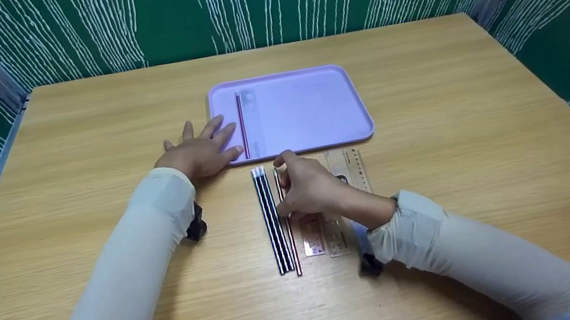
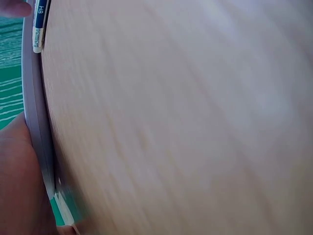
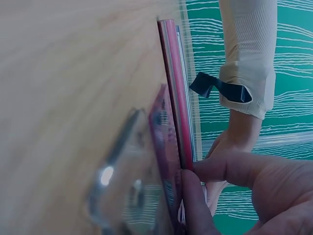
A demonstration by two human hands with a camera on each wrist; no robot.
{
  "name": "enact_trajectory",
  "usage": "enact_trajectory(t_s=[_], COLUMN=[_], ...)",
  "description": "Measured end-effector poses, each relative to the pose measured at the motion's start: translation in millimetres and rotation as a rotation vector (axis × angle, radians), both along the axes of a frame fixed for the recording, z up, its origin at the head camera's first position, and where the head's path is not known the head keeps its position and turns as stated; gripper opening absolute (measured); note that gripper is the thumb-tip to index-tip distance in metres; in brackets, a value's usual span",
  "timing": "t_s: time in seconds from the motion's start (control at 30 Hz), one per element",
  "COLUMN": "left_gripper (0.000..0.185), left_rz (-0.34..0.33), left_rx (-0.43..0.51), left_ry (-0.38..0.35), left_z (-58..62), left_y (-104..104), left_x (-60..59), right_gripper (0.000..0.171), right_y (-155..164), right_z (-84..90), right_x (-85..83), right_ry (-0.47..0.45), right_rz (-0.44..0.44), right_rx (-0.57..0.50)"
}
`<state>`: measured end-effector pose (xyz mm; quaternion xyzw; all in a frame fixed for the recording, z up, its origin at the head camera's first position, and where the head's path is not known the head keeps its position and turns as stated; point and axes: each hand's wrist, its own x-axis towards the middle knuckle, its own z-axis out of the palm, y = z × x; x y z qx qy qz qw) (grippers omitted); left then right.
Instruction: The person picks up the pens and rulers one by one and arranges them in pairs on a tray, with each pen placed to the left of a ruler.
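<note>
Fingers spread, my left hand (image 1: 199,153) rests at the left edge of the purple tray (image 1: 305,109). Inside the tray, a red pencil (image 1: 243,127) lies beside a clear ruler (image 1: 251,114). My right hand (image 1: 311,184) pinches another red pencil (image 1: 296,260) between thumb and finger, in front of the tray. In the right wrist view that red pencil (image 3: 181,98) runs up from the fingertips. Several dark blue striped pencils (image 1: 273,224) with white ends lie side by side just left of it; the left wrist view shows "HB" on one pencil (image 2: 40,19).
Clear rulers lie under and around my right hand, among them a wide ruler (image 1: 358,166), a narrower ruler (image 1: 336,240) and a pinkish ruler (image 1: 312,238). They sit on a wooden table (image 1: 454,118). Green panels with white streaks (image 1: 262,5) border its back and sides.
</note>
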<state>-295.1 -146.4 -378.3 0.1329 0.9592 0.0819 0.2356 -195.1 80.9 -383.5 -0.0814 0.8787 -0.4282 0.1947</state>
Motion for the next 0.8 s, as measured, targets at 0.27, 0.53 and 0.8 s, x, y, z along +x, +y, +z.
enact_trajectory(t_s=[0.27,0.53,0.8], left_gripper=[0.074,0.073,0.074], left_rz=[0.001,0.001,0.010], left_rx=[-0.002,-0.006,0.004], left_ry=[-0.001,-0.002,0.002], left_z=[0.8,-1.3,-1.4], left_y=[0.4,-0.5,-1.2], left_x=[-1.8,-1.1,1.8], right_gripper=[0.091,0.092,0.089], right_y=[-0.2,-0.4,-2.9], right_z=[1.2,0.7,-1.2], right_x=[-0.3,-0.3,1.8], right_ry=[-0.020,-0.083,-0.044], right_rz=[-0.005,-0.020,-0.020], right_rx=[-0.004,-0.050,-0.014])
